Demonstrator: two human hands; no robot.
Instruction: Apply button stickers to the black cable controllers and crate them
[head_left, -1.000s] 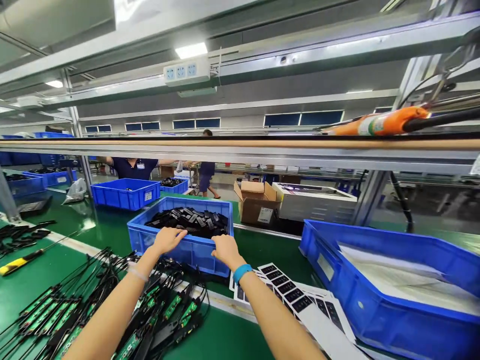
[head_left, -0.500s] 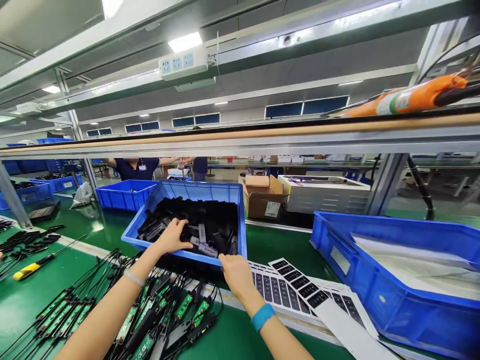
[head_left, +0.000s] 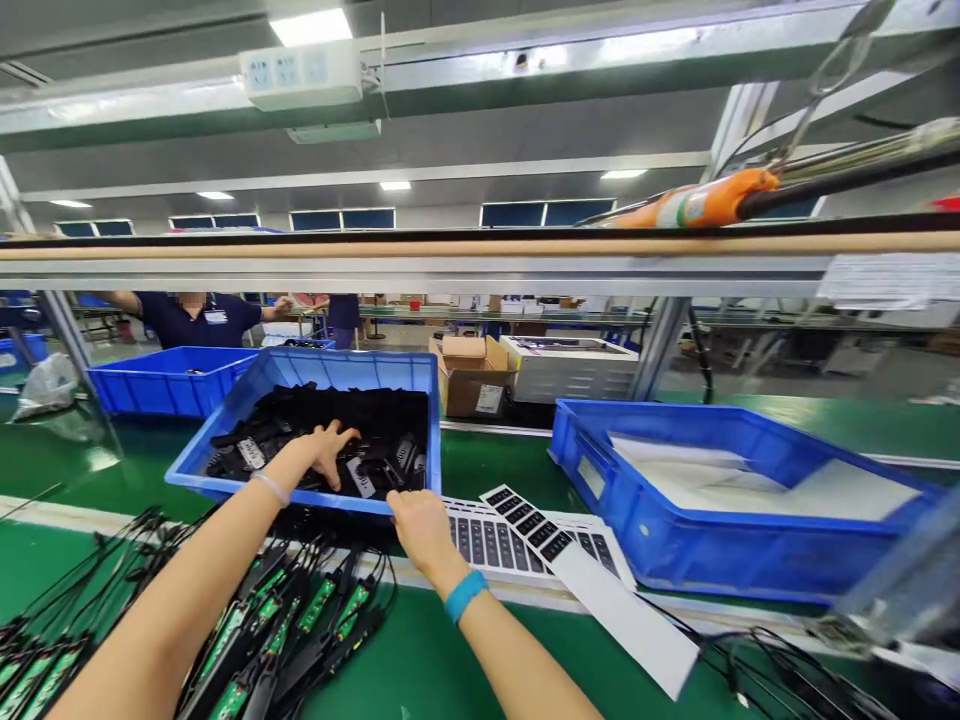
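In the head view, a blue plastic bin (head_left: 352, 370) stands slightly tilted in front of me, filled with black plastic housings (head_left: 375, 408), some with grey printed faces. My left hand (head_left: 327, 452) reaches into the bin with fingers spread on top of the housings, and no piece shows lifted in it. At the bin's front right corner, my right hand (head_left: 421, 528) has its fingers closed over the rim. Below my forearms lie several green circuit boards (head_left: 319, 603) with black cables on the green table (head_left: 420, 650).
Sheets of black labels (head_left: 487, 543) lie right of my right hand. Beyond them stands a blue bin (head_left: 720, 545) holding white sheets. A cardboard box (head_left: 471, 392) and another blue bin (head_left: 169, 385) are behind. A metal shelf rail (head_left: 465, 270) crosses above. A person (head_left: 196, 322) stands opposite.
My view has turned right and the scene has shifted left. My left hand has moved farther into the bin and its fingers have spread over the housings. My right hand stays on the rim.
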